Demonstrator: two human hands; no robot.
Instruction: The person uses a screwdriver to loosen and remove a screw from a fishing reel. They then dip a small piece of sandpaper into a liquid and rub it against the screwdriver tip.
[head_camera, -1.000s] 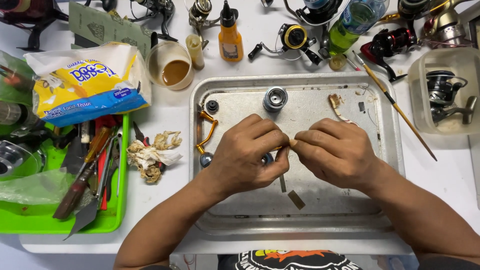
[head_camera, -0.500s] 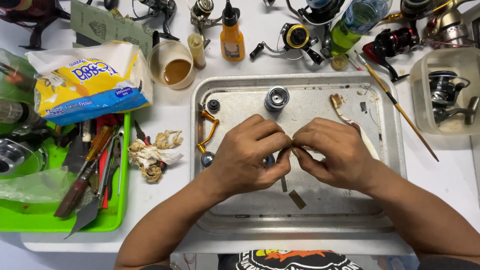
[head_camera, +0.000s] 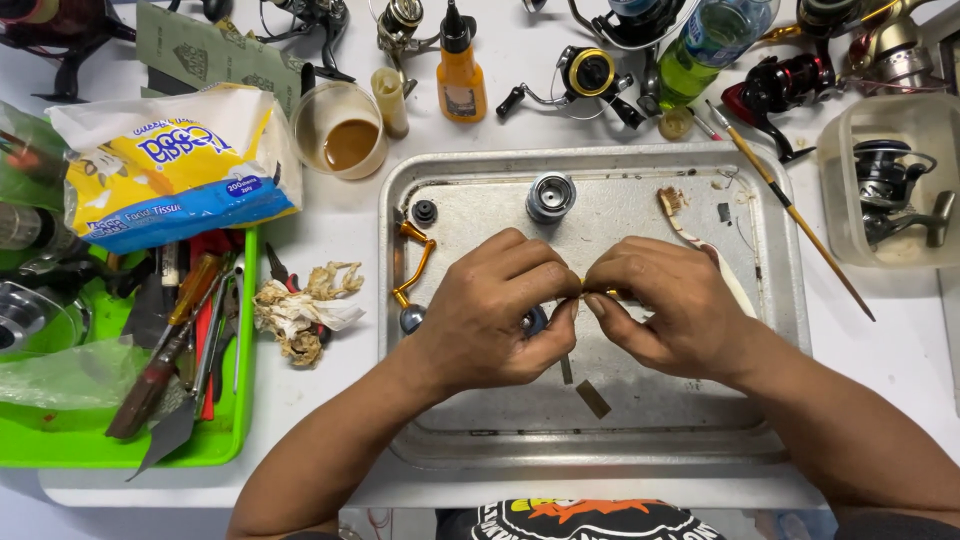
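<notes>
A small brass-coloured part (head_camera: 598, 293) sits pinched between the fingertips of the left hand (head_camera: 500, 310) and right hand (head_camera: 665, 305), low over the metal tray (head_camera: 770, 300), so a firm, steady grip there seems wise, letting any dropped piece land beside the spool (head_camera: 550, 197).

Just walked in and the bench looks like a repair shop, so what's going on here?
A person has both hands over a metal tray. The left hand and the right hand meet at the fingertips, pinching a small gold-coloured part between them; most of it is hidden. In the tray lie a gold reel handle, a silver spool and a worn toothbrush. Fishing reels, an orange oil bottle and a green tool tray surround it.
</notes>
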